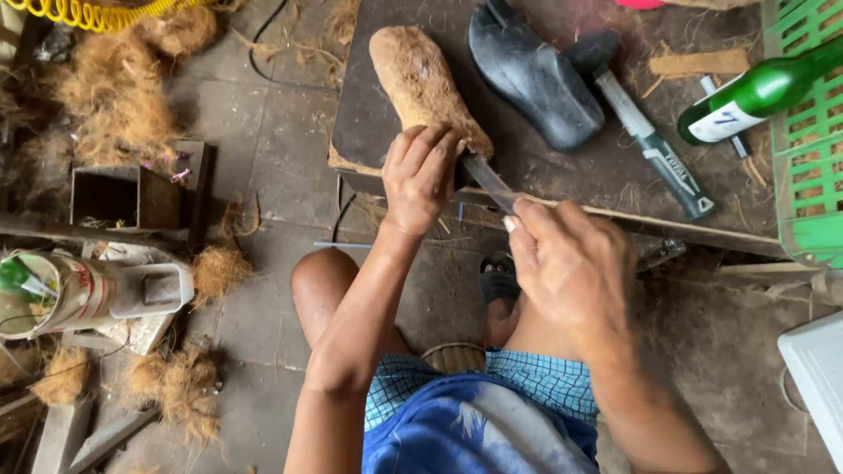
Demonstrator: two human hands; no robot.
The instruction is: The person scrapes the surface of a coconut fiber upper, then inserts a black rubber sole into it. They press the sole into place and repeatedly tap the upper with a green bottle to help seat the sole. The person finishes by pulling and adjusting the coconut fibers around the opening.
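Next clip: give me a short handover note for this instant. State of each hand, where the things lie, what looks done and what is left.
Left hand: grip shut on the heel end of the fibre-covered shoe form, which lies on the dark board.
Right hand: holds the blade against the form's near end.
Beside it: black shoe last, hammer, green bottle.
Done: fibre wraps the form.
Left: work at the near edge appears unfinished.

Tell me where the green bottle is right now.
In the head view the green bottle lies on its side at the upper right, on the dark board, against the green crate and right of the hammer.
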